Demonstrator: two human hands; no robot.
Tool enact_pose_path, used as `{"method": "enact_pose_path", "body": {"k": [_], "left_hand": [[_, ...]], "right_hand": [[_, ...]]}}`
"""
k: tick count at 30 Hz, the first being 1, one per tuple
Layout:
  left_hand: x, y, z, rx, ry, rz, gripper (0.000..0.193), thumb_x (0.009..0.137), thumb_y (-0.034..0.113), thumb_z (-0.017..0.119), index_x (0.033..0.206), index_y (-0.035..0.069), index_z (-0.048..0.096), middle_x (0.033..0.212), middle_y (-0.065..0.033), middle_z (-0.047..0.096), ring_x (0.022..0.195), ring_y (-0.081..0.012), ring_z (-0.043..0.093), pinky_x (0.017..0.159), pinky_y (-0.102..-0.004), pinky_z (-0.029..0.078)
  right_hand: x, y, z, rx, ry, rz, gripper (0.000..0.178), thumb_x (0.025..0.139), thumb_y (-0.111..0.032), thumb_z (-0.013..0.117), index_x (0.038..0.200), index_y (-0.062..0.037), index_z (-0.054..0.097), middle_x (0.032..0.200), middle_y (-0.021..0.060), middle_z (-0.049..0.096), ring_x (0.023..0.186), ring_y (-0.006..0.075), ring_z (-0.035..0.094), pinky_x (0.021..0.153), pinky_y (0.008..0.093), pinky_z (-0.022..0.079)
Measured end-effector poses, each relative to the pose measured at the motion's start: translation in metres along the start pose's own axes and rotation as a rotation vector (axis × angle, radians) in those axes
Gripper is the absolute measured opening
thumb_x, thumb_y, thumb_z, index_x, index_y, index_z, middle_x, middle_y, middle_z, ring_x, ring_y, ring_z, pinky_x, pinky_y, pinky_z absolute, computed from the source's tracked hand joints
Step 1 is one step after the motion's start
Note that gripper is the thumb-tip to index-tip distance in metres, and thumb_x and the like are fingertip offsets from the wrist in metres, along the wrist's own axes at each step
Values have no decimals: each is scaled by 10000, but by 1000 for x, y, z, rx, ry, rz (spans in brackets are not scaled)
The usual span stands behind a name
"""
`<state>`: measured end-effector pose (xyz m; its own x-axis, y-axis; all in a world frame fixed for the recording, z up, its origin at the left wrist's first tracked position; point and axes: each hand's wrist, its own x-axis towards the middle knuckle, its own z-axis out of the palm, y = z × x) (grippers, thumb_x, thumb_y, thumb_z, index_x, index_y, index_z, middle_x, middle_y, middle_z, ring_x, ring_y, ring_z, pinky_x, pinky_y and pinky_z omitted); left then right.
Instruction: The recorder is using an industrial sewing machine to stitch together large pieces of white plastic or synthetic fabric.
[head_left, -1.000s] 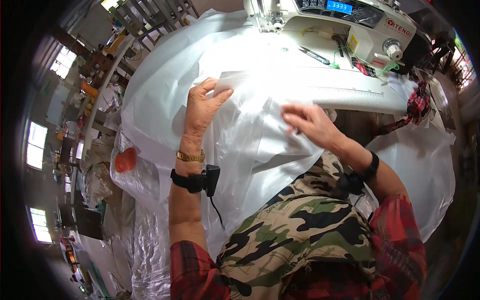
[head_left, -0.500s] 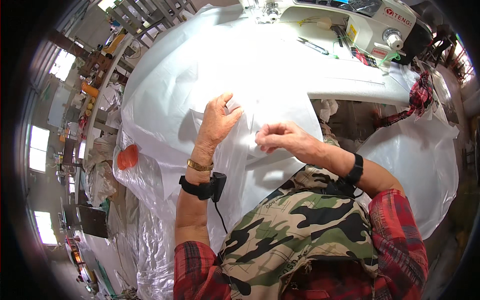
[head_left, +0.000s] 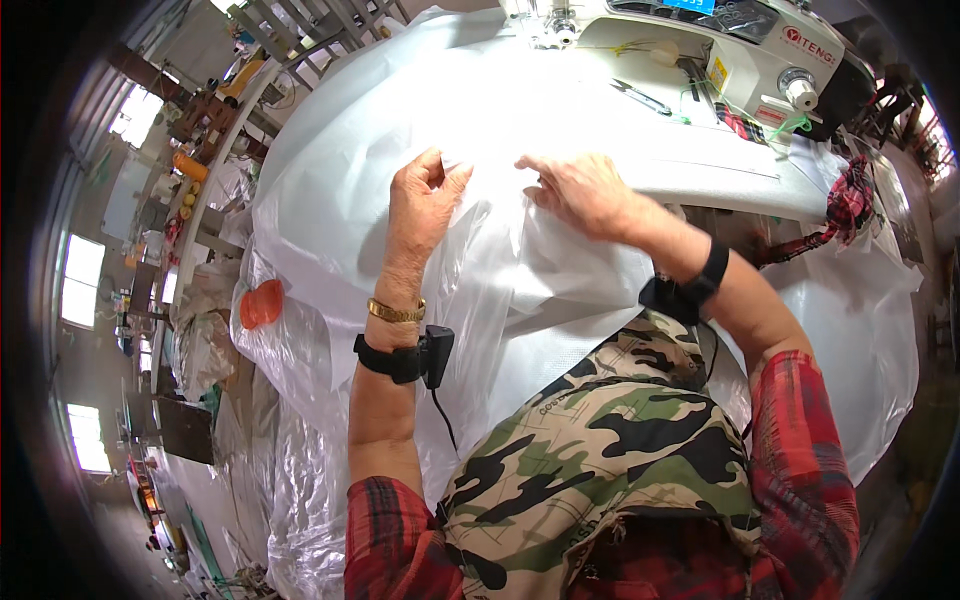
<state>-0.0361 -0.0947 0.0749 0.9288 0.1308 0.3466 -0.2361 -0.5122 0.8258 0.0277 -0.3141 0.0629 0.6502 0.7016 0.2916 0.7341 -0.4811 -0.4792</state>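
Observation:
A large sheet of thin white plastic [head_left: 330,230] spreads over the sewing table and drapes down toward me in glossy folds. My left hand [head_left: 424,205] is closed in a pinch, thumb against fingers, on the sheet near the brightly lit middle. Opposite it, my right hand [head_left: 582,192] also pinches the plastic, with its fingertips pointing left. Between the two hands the film is drawn up in loose creases. Strong glare hides the exact edge at the fingertips.
A white sewing machine [head_left: 740,55] stands at the far right, its needle area [head_left: 560,30] beyond my hands. Thread snips [head_left: 642,98] lie on the table below its arm. Checked cloth [head_left: 848,200] hangs at the right edge; an orange patch [head_left: 262,304] shows at left.
Both hands have moved farther from me; my right hand has also shifted right and now takes the plastic. Creases between the hands have been lifted and drawn out.

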Motion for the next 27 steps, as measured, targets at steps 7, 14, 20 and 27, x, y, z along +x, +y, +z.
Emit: {"method": "enact_pose_path", "body": {"k": [7, 14, 20, 27], "left_hand": [[24, 19, 2, -84, -46, -20, 150, 900, 65, 686, 792, 34, 586, 743, 37, 591, 676, -27, 521, 602, -209, 430], [9, 17, 4, -2, -180, 5, 110, 897, 53, 683, 826, 31, 603, 743, 45, 586, 679, -24, 515, 613, -205, 435], [-20, 2, 24, -116, -328, -119, 114, 896, 67, 689, 853, 35, 588, 748, 59, 534, 679, -36, 517, 617, -217, 460], [-31, 14, 43, -296, -302, -212, 99, 877, 41, 633, 907, -23, 564, 759, -13, 573, 666, -72, 558, 590, -241, 492]], "right_hand": [[41, 59, 2, 72, -14, -414, 389, 924, -148, 593, 1302, -97, 514, 1103, 175, 627, 1036, 304, 603, 884, 421, 468], [7, -13, -28, 288, -641, 19, 126, 892, -174, 638, 893, -51, 664, 590, 33, 622, 540, 131, 612, 542, 311, 494], [-43, -52, -32, 240, -488, -248, 158, 895, -210, 656, 848, -59, 641, 622, 114, 630, 623, 297, 651, 624, 406, 505], [-59, -87, -34, 31, -517, -426, 243, 930, -247, 589, 793, -47, 569, 608, 142, 585, 646, 341, 653, 599, 451, 501]]}}
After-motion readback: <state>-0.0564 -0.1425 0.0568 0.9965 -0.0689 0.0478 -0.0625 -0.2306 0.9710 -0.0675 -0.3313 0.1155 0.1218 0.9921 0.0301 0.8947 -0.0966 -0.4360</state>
